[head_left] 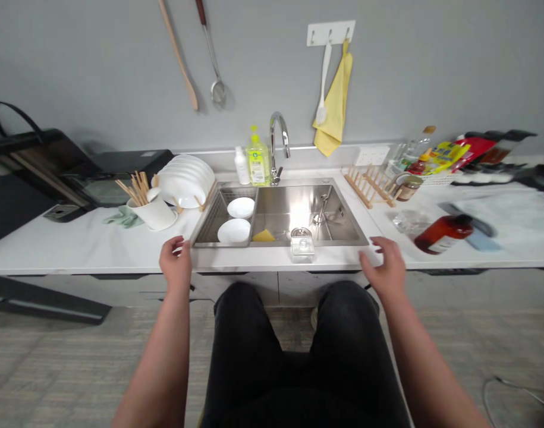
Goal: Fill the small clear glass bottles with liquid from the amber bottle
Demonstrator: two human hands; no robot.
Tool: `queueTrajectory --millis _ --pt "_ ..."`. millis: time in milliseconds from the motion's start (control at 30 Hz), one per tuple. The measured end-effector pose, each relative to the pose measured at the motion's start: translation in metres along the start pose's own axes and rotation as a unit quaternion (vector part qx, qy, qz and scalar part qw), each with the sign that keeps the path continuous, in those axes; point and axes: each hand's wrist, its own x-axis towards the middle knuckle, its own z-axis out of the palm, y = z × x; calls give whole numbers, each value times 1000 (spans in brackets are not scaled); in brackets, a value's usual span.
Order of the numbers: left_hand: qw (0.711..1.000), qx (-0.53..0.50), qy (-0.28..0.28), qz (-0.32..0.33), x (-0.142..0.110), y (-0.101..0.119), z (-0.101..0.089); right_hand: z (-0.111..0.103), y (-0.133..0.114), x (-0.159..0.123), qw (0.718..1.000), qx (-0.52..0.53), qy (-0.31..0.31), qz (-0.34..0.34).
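Observation:
My left hand is by the counter's front edge, left of the steel sink; its fingers curl loosely apart with nothing in them. On the other side, my right hand hovers near the sink's front right corner, thumb and fingers spread and empty. Two white bowls sit in the drain basket at the sink's left. Beside them lies a yellow sponge. A clear glass container stands on the front rim between my hands. The chrome faucet rises behind the sink.
Left stand a utensil cup, stacked white plates and a green cloth. Behind the sink is a dish soap bottle. On the right are a wooden rack, a jar and a red-brown bottle.

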Motion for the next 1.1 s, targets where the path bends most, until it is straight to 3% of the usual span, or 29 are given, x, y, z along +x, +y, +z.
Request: queueTrajectory --millis 100,200,333,500,767,867,967,1033,1100 --pt "997 63 51 -16 26 -10 -13 40 -48 -12 990 78 -109 -32" --pt "992 116 42 -26 56 -19 -16 68 -69 -10 974 128 -180 -56" --pt "985 169 1 -25 81 -28 -4 92 -69 -1 963 150 -219 -48" --pt "978 199 -39 -56 91 -41 13 114 -63 6 949 170 -265 -35" --pt "981 173 -30 -81 95 -36 11 121 -66 14 933 190 -306 10" --pt "987 148 -2 -63 76 -17 9 118 -67 14 929 195 -313 23" --pt "999 35 -1 -19 36 24 16 115 -69 15 928 196 -316 25" --pt "993 -100 -49 23 2 65 25 113 -71 16 927 196 -320 27" --pt "966 -173 -177 70 -30 111 35 112 -73 16 926 196 -321 30"
